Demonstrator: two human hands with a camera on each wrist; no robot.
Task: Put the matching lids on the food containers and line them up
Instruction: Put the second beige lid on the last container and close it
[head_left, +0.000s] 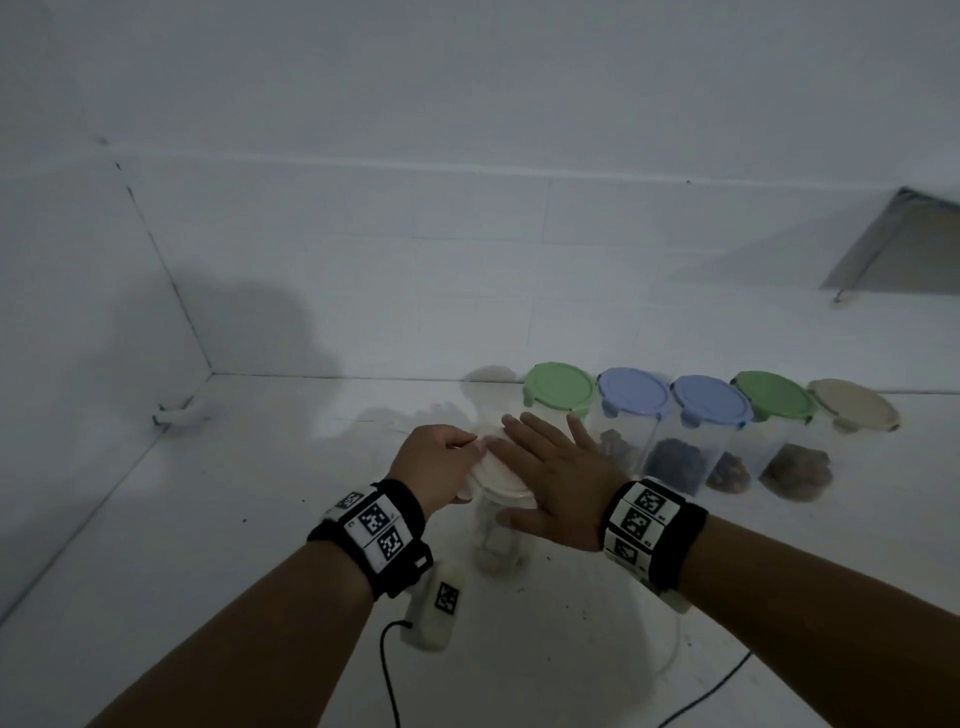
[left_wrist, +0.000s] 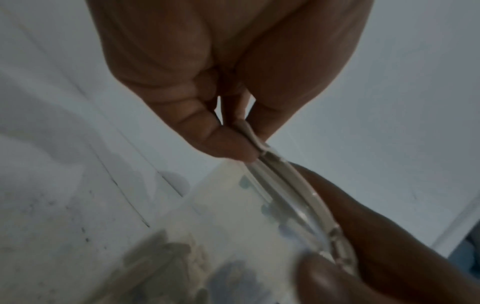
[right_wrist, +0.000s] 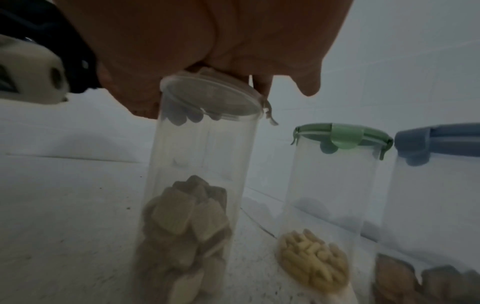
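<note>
A tall clear container (head_left: 496, 535) with pale chunks stands on the white counter in front of me, a cream lid (head_left: 501, 480) lying on its mouth. My right hand (head_left: 550, 462) lies flat on the lid with straight fingers; its palm (right_wrist: 207, 41) covers the lid (right_wrist: 210, 96) on the container (right_wrist: 197, 185). My left hand (head_left: 457, 457) grips the lid's left edge. In the left wrist view its fingertips (left_wrist: 228, 144) pinch a clip tab of the lid (left_wrist: 293, 189). Behind stands a row of lidded containers: green (head_left: 558, 389), blue (head_left: 631, 392), blue (head_left: 709, 400), green (head_left: 774, 397), beige (head_left: 852, 405).
The white counter (head_left: 208, 519) meets tiled walls at the back and left. A small white fitting (head_left: 179, 413) sits at the left wall's foot. A metal frame (head_left: 904, 244) hangs at upper right. Black cables (head_left: 389, 670) trail near the front edge.
</note>
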